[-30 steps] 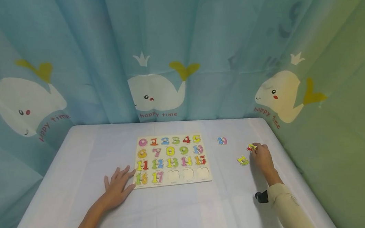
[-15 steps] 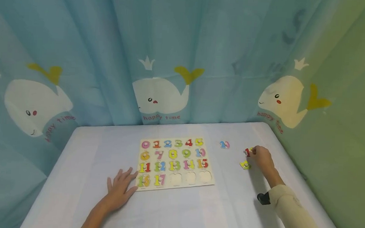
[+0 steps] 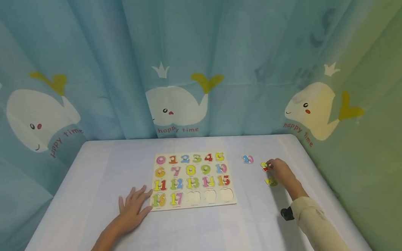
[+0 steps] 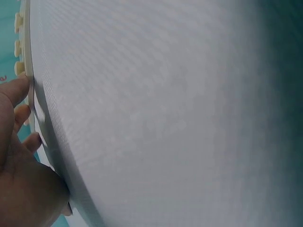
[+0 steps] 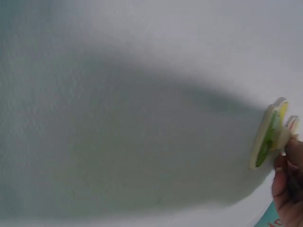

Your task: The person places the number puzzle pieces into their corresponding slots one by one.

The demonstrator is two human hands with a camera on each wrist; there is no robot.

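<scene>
A wooden number puzzle board point(image 3: 196, 205) lies on the table, with numbered pieces from 0 to 17 in its recesses. Three bare recesses show at its bottom right. My left hand point(image 3: 132, 210) rests spread beside the board, fingertips at its left edge; the left wrist view shows the fingers point(image 4: 16, 90) against that edge. With my right hand point(image 3: 282, 173) I pinch a red-and-yellow number piece point(image 3: 264, 166), partly covered by the fingers. Just below it lies a yellow-and-green number piece point(image 3: 271, 181), its knob facing up in the right wrist view. A blue-and-pink 20 piece point(image 3: 248, 159) lies to the left.
A white cloth covers the table point(image 3: 195, 235). Behind it hangs a blue curtain point(image 3: 129, 61) with whale prints, and a green curtain point(image 3: 372, 168) runs along the right side. A black object point(image 3: 287, 213) sits at the right sleeve's cuff.
My right hand has moved left with the red-and-yellow number piece and turned it, so the yellow part now lies to the left. The left hand stays by the board.
</scene>
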